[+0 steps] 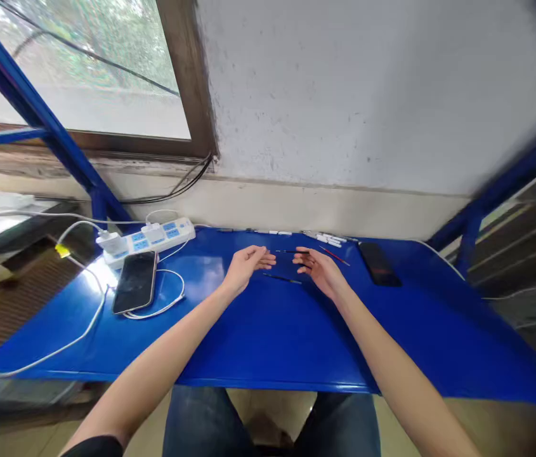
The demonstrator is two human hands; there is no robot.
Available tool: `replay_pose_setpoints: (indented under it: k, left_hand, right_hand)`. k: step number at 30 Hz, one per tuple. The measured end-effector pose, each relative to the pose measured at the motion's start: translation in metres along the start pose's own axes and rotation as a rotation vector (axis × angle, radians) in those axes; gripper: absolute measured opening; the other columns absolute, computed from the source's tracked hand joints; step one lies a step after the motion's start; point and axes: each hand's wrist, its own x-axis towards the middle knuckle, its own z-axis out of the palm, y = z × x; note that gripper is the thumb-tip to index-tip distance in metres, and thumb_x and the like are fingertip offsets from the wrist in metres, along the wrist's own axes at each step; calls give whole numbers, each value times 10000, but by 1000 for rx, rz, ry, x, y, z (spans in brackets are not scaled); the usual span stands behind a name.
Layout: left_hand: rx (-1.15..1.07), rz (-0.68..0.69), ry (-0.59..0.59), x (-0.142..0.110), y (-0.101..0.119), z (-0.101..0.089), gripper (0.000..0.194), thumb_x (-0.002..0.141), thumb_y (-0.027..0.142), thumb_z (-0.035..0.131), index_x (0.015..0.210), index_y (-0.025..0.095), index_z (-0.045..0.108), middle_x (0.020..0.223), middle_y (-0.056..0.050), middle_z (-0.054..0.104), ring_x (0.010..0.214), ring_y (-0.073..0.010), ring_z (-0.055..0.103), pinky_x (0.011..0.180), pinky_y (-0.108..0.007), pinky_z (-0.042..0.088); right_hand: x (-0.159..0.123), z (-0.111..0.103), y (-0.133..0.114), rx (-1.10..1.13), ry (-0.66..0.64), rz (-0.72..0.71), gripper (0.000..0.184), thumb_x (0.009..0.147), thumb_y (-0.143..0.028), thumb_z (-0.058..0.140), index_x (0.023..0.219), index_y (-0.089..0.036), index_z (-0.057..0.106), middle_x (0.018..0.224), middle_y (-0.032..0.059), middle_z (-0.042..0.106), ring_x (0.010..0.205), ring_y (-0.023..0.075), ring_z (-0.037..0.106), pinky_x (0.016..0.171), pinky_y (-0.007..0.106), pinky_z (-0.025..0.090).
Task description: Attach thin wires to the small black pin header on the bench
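Both of my hands reach out over a blue table (268,336). My left hand (247,263) is palm-up with its fingers loosely spread and nothing in it. My right hand (318,268) faces it a short gap away, fingers also loosely apart, and its fingertips touch the end of a thin dark wire (291,252). Another thin dark wire (281,278) lies on the table between and just below the hands. A red wire (335,256) lies just beyond the right hand.
A white power strip (148,238) with plugs and white cables sits at the back left, a phone (135,281) beside it on a cable. A second dark phone (379,263) lies at the right. Small white parts (329,239) line the back edge by the wall.
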Motion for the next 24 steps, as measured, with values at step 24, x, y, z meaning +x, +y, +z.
replay_pose_setpoints:
  k: [24]
  left_hand:
    - [166, 49, -120, 0, -8, -3, 299, 793, 419, 648, 805, 123, 609, 703, -66, 691, 605, -143, 637, 589, -277, 520]
  right_hand:
    - [-2, 4, 8, -451, -73, -114, 347, 799, -457, 653, 987, -174, 724, 778, 22, 585, 612, 100, 520, 592, 260, 445]
